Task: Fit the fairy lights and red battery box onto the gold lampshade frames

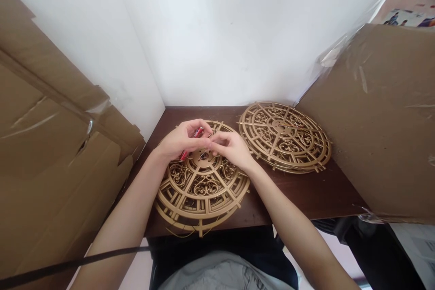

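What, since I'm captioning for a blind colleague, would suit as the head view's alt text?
The left hand and right hand meet over stacked gold openwork discs; the left holds a red object. A second stack lies to the right on a brown tabletop.

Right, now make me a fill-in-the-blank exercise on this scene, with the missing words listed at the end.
1. The person's bare left hand holds a slim object coloured ____.
2. The round gold openwork discs lie in ____ stacks on the dark brown wooden tabletop.
3. The person's bare right hand is above the stack on the picture's ____ side.
4. The flat brown panel along the tabletop's right edge is made of ____.

Missing words: red; two; left; cardboard.
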Tool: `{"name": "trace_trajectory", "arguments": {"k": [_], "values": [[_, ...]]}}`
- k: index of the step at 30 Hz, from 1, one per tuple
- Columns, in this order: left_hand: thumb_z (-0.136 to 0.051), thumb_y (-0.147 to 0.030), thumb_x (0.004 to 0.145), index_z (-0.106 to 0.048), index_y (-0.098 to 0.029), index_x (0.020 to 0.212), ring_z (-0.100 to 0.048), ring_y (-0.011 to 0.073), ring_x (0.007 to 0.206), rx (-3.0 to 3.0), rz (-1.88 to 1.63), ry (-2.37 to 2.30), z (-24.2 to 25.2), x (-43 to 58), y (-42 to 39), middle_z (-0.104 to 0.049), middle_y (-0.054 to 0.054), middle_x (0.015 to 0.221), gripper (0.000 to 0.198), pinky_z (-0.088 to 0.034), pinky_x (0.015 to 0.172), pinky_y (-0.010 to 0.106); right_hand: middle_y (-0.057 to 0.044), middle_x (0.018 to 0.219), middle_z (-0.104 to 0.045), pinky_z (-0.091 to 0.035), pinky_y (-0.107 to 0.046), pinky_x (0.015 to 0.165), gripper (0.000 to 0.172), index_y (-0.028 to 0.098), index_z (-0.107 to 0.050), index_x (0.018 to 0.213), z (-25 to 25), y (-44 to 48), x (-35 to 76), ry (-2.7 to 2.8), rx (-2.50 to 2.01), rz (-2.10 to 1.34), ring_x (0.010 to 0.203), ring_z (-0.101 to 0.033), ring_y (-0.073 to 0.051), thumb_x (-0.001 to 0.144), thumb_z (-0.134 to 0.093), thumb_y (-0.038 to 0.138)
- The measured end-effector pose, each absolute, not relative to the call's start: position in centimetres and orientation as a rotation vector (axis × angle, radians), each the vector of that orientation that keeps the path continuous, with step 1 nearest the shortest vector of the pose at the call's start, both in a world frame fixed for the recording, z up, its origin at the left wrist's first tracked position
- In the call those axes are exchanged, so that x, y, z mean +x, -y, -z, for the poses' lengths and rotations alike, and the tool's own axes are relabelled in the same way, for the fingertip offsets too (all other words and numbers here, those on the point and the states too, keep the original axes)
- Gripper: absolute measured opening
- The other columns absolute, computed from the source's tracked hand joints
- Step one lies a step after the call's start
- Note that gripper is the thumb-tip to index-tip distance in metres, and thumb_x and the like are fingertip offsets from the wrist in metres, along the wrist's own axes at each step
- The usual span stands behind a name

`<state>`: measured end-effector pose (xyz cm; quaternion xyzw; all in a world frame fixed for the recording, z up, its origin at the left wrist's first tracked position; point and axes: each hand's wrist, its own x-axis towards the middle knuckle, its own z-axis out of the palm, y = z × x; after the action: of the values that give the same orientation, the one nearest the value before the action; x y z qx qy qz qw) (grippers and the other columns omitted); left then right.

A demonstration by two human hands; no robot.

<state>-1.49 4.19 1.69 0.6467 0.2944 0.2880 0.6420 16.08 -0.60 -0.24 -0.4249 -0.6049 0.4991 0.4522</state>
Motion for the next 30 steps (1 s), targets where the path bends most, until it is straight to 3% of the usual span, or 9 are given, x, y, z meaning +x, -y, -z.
{"name": "trace_trajectory", "arguments": {"k": [4,11,23,30], "values": [[-0.077,-0.026,0.067,-0.060,-0.017,0.084,-0.036,0.0014,0.047,1.510,-0.675,-0.702,-1.94,-1.71,-4.23,-0.048,-0.003,0.068,0.025,-0.023,0.037,0.015,-0.001,0.068,-0.066,-0.044,-0.021,0.051,0.014,0.014,-0.068,0.077,0.51,0.53,15.99,1.427,-1.023,-1.256,0.054,-0.059,-0.011,0.073,-0.070,0.028],[-0.074,-0.034,0.070,-0.063,-0.015,0.079,-0.028,0.0005,0.043,1.544,-0.671,-0.828,-1.83,-1.32,-4.18,-0.049,-0.003,0.065,0.024,-0.019,0.036,0.017,-0.001,0.066,-0.066,-0.047,-0.023,0.055,0.014,0.014,-0.070,0.077,0.29,0.81,15.92,1.476,-1.020,-1.183,0.056,-0.059,-0.011,0.075,-0.069,0.028],[-0.071,-0.038,0.072,-0.065,-0.015,0.080,-0.031,0.0017,0.042,1.641,-0.735,-0.879,-1.93,-0.79,-3.86,-0.051,-0.003,0.058,0.025,-0.023,0.038,0.017,-0.002,0.063,-0.066,-0.048,-0.023,0.055,0.019,0.013,-0.070,0.074,0.26,0.89,15.91,1.522,-1.067,-1.096,0.055,-0.059,-0.012,0.078,-0.066,0.032],[-0.069,-0.038,0.074,-0.065,-0.014,0.078,-0.031,0.0025,0.042,1.689,-0.772,-0.870,-2.16,-0.74,-3.74,-0.050,-0.003,0.056,0.024,-0.025,0.039,0.018,-0.001,0.055,-0.064,-0.034,-0.017,0.033,0.025,0.013,-0.069,0.081,0.38,1.05,15.95,1.459,-1.088,-1.204,0.033,-0.044,-0.006,0.078,-0.065,0.038]]}}
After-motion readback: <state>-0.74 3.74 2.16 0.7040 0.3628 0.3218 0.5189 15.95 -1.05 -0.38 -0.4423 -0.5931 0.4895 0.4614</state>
